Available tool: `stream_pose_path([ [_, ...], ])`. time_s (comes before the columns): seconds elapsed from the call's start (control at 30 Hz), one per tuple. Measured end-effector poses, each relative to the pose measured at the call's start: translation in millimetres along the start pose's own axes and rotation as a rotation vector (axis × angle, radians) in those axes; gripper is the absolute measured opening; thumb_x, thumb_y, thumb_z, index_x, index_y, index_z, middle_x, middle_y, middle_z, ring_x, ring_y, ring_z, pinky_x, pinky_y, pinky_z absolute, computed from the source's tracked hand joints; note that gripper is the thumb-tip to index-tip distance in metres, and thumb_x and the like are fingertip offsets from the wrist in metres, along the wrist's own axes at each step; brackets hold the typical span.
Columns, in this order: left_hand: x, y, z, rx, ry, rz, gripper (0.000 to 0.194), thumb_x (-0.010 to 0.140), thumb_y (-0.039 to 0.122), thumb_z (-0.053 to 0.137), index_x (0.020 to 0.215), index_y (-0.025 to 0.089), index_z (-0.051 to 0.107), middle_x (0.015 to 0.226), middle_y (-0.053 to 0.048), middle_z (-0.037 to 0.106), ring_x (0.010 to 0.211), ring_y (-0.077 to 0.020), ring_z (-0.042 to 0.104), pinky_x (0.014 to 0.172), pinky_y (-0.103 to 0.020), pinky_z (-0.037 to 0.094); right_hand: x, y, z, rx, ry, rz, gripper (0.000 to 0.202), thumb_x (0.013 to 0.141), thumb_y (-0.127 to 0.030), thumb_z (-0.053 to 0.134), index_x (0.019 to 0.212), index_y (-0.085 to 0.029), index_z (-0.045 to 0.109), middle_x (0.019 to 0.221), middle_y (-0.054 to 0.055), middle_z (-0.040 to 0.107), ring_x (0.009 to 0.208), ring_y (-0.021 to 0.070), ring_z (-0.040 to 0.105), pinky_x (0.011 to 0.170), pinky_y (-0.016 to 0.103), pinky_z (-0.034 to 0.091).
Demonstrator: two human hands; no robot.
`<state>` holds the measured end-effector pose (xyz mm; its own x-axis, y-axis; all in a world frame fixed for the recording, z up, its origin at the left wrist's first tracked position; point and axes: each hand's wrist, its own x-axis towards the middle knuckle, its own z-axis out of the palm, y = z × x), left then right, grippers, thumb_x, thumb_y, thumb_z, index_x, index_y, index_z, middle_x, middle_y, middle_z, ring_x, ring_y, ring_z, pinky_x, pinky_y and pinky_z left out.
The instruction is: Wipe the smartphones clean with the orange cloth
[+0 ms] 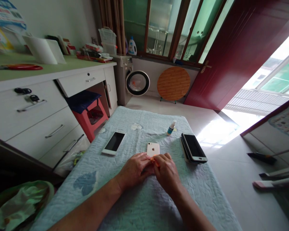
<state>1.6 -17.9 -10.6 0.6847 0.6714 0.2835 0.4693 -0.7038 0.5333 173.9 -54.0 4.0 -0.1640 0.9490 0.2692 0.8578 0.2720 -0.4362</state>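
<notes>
A pale gold smartphone [153,148] with a dark apple logo lies back side up on the quilted blue cover [139,199]. My left hand [134,169] grips its lower left edge, with the fingers closed. In my right hand [168,173] is a small orange cloth [155,159], pinched and pressed against the phone's lower part. Both hands hide the phone's lower end. To the left rests a white smartphone [114,143], dark screen up. On the right is a stack of several smartphones [194,149]. A small spray bottle [171,128] stands upright beyond the hands.
A desk with drawers [50,106] runs along the left, and a red stool [93,115] with a dark cushion is tucked beside it. Farther back are a washing machine with its round door [137,82] open and a round wooden tabletop [173,82]. A bag-lined bin [21,202] sits lower left.
</notes>
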Motion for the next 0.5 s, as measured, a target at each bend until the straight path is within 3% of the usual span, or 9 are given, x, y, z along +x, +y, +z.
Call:
stream_pose_path([
  [0.1, 0, -1, -1.0, -0.013, -0.005, 0.000, 0.029, 0.091, 0.038, 0.056, 0.115, 0.023, 0.062, 0.118, -0.005, 0.065, 0.116, -0.0250, 0.055, 0.107, -0.041, 0.039, 5, 0, 6, -0.011, -0.015, -0.080, 0.013, 0.092, -0.019, 0.054, 0.086, -0.024, 0.064, 0.090, 0.001, 0.068, 0.082, 0.0185, 0.048, 0.077, 0.029, 0.036],
  [0.23, 1, -5, -0.3, -0.037, -0.013, 0.003, 0.032, 0.089, 0.041, 0.059, 0.115, 0.023, 0.063, 0.117, -0.005, 0.065, 0.115, -0.0253, 0.055, 0.107, -0.041, 0.039, 13, 10, 13, -0.067, -0.009, -0.076, 0.017, 0.094, -0.023, 0.053, 0.082, -0.024, 0.065, 0.090, 0.002, 0.067, 0.082, 0.0192, 0.047, 0.077, 0.030, 0.037],
  [0.5, -1, -11, 2.5, -0.022, -0.011, -0.015, 0.030, 0.085, 0.043, 0.063, 0.105, 0.021, 0.066, 0.116, -0.006, 0.066, 0.116, -0.0273, 0.055, 0.108, -0.043, 0.038, 20, 25, 11, 0.001, 0.333, 0.049, 0.020, 0.092, -0.017, 0.047, 0.101, -0.021, 0.065, 0.094, 0.007, 0.056, 0.089, 0.0211, 0.047, 0.081, 0.033, 0.040],
])
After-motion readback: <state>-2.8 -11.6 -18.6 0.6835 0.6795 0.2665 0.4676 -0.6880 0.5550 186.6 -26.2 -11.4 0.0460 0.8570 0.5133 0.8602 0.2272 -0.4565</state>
